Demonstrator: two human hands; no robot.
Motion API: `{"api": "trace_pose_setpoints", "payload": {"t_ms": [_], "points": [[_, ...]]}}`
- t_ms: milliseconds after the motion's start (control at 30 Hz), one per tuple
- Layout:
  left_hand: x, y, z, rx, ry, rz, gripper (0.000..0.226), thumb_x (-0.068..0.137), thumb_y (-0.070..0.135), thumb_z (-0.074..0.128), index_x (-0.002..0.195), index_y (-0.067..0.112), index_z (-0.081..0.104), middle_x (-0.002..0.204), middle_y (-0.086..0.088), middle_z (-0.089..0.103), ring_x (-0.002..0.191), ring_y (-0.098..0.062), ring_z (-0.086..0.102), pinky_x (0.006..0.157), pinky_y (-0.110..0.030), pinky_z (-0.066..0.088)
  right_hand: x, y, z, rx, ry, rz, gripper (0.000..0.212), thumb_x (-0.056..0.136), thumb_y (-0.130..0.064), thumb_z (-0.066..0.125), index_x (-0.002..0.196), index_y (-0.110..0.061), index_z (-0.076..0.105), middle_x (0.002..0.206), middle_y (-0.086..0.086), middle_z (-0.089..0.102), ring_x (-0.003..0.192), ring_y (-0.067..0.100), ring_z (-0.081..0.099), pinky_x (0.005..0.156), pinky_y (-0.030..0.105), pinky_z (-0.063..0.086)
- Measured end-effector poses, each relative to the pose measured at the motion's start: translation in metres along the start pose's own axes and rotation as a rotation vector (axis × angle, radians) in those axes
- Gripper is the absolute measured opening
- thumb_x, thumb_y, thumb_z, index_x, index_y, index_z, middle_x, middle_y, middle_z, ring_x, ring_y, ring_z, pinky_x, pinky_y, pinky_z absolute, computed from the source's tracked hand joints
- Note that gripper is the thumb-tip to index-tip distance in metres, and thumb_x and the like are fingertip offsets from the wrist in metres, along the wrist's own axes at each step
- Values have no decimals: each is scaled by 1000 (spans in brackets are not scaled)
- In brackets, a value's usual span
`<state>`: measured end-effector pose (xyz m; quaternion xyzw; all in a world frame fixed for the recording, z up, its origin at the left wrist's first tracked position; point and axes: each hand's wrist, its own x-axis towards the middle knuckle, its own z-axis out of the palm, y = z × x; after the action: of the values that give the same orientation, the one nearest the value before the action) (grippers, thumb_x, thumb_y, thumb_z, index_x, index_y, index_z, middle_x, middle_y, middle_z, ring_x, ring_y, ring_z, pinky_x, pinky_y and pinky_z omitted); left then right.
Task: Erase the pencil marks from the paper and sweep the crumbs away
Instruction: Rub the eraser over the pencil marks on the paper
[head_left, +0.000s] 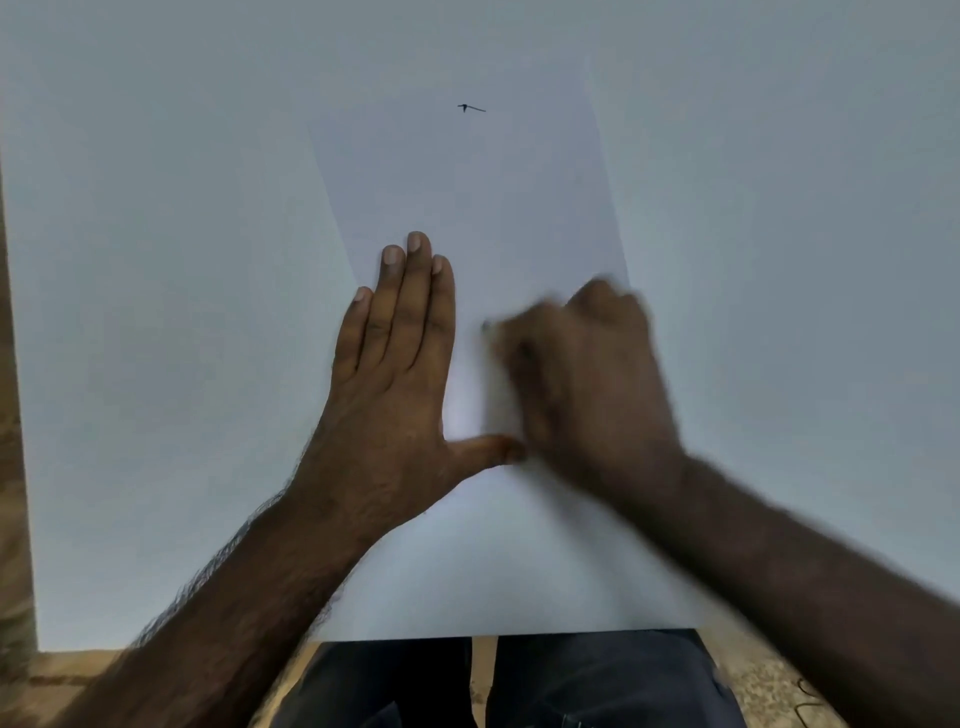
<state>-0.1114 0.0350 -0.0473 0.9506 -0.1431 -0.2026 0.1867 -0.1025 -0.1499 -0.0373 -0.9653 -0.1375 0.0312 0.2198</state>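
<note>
A pale, plain worktop (156, 312) fills most of the view, its left edge and near edge showing. Past those edges lies a speckled tan floor (13, 519). The person's dark trousers (597, 680) show below the near edge, legs slightly apart. A thin dark cable (805, 701) lies on the floor at lower right.

Hands (395, 364) on paper (467, 197), table (156, 260) beneath.

Head view — steeply downward (close).
</note>
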Motion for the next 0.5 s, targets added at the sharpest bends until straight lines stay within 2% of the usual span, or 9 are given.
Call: {"api": "trace_pose_setpoints", "payload": {"t_ms": [67, 133, 200, 233, 267, 333, 400, 433, 500], "points": [[-1, 0, 1, -5, 20, 2, 127, 83, 86, 45, 169, 6, -4, 177, -10, -16, 164, -24, -18, 133, -42, -8, -21, -12, 5, 44, -101, -130, 7, 93, -14, 67, 97, -14, 72, 82, 1, 66, 81, 29, 49, 75, 38, 29], [-2, -1, 1, -6, 7, 0, 132, 81, 91, 46, 169, 8, -7, 177, -10, -19, 164, -24, -20, 133, -43, -8, -7, 2, 3, 15, -61, -142, 11, 91, -11, 70, 100, -15, 75, 83, 1, 69, 79, 33, 53, 74, 40, 34], [-1, -1, -1, -13, -19, 8, 138, 77, 94, 49, 168, 9, -11, 176, -8, -23, 163, -24, -23, 133, -46, -8, 23, 23, -3, -71, 96, -16, 2, 96, -13, 72, 95, -13, 73, 83, 5, 72, 75, 39, 57, 74, 46, 41], [-1, -1, -1, -14, -23, 12, 140, 77, 94, 51, 168, 9, -12, 176, -8, -24, 162, -24, -24, 133, -47, -8, 38, 35, -9, -90, 167, 85, 10, 102, -18, 69, 93, -12, 71, 84, 5, 72, 77, 38, 57, 76, 45, 41], [-1, -1, -2, -14, -22, 13, 140, 77, 95, 51, 168, 9, -13, 176, -8, -25, 162, -24, -24, 133, -47, -9, 47, 44, -14, -73, 194, 160, 16, 106, -23, 66, 94, -12, 69, 86, 3, 72, 81, 35, 55, 79, 43, 39], [0, -1, -2, -13, -21, 8, 141, 76, 96, 50, 168, 10, -14, 175, -7, -26, 162, -24, -25, 133, -46, -10, 48, 39, -15, -24, 198, 196, 18, 107, -24, 64, 93, -12, 67, 87, 2, 71, 83, 33, 53, 81, 43, 40], [0, -1, -2, -11, -12, 2, 139, 76, 97, 44, 168, 10, -13, 176, -7, -24, 162, -23, -24, 133, -45, -9, 28, 14, -8, -23, 112, 106, 10, 97, -12, 71, 88, -10, 68, 80, 7, 69, 76, 38, 56, 75, 50, 46], [0, -1, -1, -5, 0, -1, 137, 77, 98, 40, 168, 9, -10, 176, -8, -21, 163, -24, -21, 133, -45, -7, 14, 2, -3, -4, 65, 35, 7, 92, -7, 74, 87, -10, 69, 78, 7, 68, 74, 38, 56, 72, 50, 47], [-1, -1, 1, 5, 23, -1, 135, 78, 96, 40, 169, 7, -5, 178, -10, -16, 164, -25, -16, 134, -46, -3, -7, -10, 1, 23, 5, -77, 3, 95, -10, 72, 92, -10, 74, 79, 5, 69, 73, 34, 55, 71, 45, 44]]}}
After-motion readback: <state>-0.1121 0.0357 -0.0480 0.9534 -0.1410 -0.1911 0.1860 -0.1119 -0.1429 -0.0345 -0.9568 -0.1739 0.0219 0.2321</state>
